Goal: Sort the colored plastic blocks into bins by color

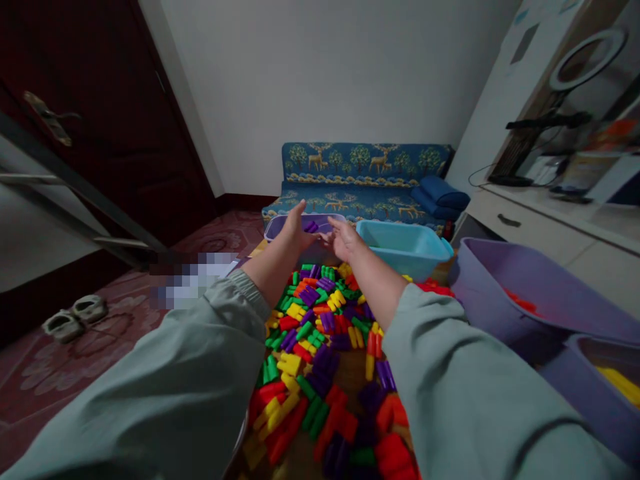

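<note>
Both arms reach forward over a pile of plastic building pieces (305, 313) in purple, green, yellow, red and orange on a wooden table. At the far end stands a light purple basket (277, 229) with purple pieces (311, 227) in it. My left hand (297, 232) is above its near side, thumb raised and fingers apart. My right hand (343, 239) is at the basket's right part, palm turned inward with the fingers loosely stretched. The two hands' fingertips come close together. I see nothing held in either one.
A light blue basket (405, 245) stands right of the purple one. Nearer on the right are a large purple bin (493, 293) with red pieces and another (565, 373) with yellow pieces. A blue patterned sofa (345, 190) lies beyond; shoes (75, 319) are on the left floor.
</note>
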A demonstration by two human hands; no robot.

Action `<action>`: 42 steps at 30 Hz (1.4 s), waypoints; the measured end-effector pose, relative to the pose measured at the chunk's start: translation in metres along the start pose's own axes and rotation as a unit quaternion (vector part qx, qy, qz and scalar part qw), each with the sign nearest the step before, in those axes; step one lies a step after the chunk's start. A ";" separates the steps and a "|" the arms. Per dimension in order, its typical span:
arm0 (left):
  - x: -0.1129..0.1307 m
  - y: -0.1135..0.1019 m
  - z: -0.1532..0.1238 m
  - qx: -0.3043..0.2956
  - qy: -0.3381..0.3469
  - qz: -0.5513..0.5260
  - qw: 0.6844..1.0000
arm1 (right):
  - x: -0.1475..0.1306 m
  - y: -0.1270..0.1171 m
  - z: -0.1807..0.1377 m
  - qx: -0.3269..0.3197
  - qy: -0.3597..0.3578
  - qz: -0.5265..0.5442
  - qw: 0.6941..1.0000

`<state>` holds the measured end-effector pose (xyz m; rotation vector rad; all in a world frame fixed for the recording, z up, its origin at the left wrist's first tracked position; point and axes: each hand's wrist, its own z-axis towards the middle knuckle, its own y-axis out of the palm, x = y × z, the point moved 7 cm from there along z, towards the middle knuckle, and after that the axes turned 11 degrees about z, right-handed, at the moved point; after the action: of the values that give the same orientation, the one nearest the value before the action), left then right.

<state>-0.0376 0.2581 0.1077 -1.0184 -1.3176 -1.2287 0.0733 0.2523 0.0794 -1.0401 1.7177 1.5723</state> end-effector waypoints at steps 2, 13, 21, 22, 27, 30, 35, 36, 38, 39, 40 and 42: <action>-0.017 0.002 -0.011 0.016 -0.084 -0.065 0.994 | 0.008 -0.011 -0.008 0.004 -0.008 0.017 1.000; -0.058 0.037 -0.129 -0.022 -0.080 -0.045 0.996 | 0.013 -0.084 -0.112 0.016 -0.108 -0.158 0.981; -0.101 0.019 -0.192 -0.024 0.121 0.510 0.851 | 0.037 -0.151 -0.177 0.066 -0.159 -0.439 0.882; -0.104 0.017 -0.194 -0.017 0.122 0.558 0.821 | 0.040 -0.155 -0.179 0.070 -0.150 -0.480 0.861; -0.114 0.015 -0.197 -0.021 0.117 0.651 0.750 | 0.052 -0.158 -0.181 0.067 -0.108 -0.613 0.780; -0.119 0.021 -0.196 -0.060 0.151 0.632 0.758 | 0.059 -0.149 -0.183 0.046 -0.109 -0.646 0.754; -0.129 0.032 -0.200 -0.154 0.205 0.530 0.808 | 0.064 -0.137 -0.188 0.008 -0.103 -0.673 0.732; -0.131 0.032 -0.200 -0.161 0.207 0.516 0.815 | 0.064 -0.136 -0.189 0.007 -0.103 -0.674 0.731; -0.132 0.031 -0.200 -0.162 0.205 0.498 0.827 | 0.062 -0.136 -0.190 0.011 -0.108 -0.672 0.733; -0.133 0.031 -0.200 -0.159 0.203 0.492 0.831 | 0.062 -0.137 -0.190 0.017 -0.110 -0.669 0.735; -0.133 0.031 -0.199 -0.155 0.200 0.487 0.836 | 0.062 -0.138 -0.189 0.023 -0.112 -0.665 0.738; -0.135 0.030 -0.199 -0.145 0.188 0.492 0.838 | 0.064 -0.141 -0.187 0.034 -0.117 -0.658 0.743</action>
<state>0.0338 0.0724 -0.0307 -1.3287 -0.1777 -0.7409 0.1750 0.0572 -0.0243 -1.4189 0.4649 0.6038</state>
